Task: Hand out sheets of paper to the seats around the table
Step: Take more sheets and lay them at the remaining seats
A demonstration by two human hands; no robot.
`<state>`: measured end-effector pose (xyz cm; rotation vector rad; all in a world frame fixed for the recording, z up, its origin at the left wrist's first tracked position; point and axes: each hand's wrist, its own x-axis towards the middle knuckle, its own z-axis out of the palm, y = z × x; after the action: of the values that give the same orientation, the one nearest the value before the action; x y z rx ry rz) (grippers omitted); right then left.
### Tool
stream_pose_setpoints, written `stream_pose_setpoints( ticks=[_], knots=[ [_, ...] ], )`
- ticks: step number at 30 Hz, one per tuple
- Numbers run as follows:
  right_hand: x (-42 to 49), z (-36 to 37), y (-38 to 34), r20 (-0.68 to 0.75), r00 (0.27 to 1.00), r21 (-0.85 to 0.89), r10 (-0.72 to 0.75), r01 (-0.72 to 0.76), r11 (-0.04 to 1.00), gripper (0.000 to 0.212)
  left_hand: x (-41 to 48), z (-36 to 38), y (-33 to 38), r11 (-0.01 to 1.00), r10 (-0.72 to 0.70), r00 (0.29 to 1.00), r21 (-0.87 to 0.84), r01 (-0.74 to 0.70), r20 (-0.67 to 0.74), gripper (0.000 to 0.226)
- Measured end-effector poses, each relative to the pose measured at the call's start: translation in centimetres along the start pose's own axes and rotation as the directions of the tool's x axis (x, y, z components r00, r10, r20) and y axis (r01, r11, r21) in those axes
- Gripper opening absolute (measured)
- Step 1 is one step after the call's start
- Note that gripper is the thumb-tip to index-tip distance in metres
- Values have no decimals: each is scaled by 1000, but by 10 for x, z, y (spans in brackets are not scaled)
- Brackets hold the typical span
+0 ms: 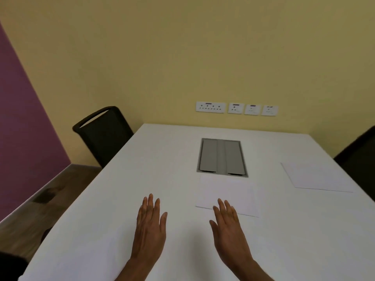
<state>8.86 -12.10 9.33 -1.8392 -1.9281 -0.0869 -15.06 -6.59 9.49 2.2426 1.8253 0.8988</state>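
A white sheet of paper (227,191) lies on the white table (162,159), just in front of the grey cable hatch. A second sheet (316,176) lies near the right edge, by the right chair. A faint third sheet (85,254) seems to rest at the near left. My left hand (150,226) is flat and open over bare table, holding nothing. The fingertips of my open right hand (229,226) reach over the near edge of the middle sheet; whether they touch it I cannot tell.
A grey cable hatch (222,157) is set into the table's middle. One black chair (103,134) stands at the far left side, another (359,157) at the right edge. Wall sockets (236,108) sit on the yellow wall behind.
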Motion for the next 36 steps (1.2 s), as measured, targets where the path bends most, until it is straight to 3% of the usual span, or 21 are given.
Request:
stream_pose_setpoints(
  ticks=[5,17,24,36],
  knots=[
    [13,-47,52,-87,992,-9,95,-97,995,51,31,5,65,994,102,995,-26,-103,-10,67],
    [16,-103,175,-163,953,-112,255,-275,955,58,80,55,169,949,315,949,-4,-315,27,62],
    [8,-81,210,-160,937,-119,312,-332,936,60,91,94,173,946,321,942,7,-323,94,64],
    [26,17,231,-33,924,-146,380,-381,913,49,92,184,115,982,188,950,-32,-186,247,94]
  ],
)
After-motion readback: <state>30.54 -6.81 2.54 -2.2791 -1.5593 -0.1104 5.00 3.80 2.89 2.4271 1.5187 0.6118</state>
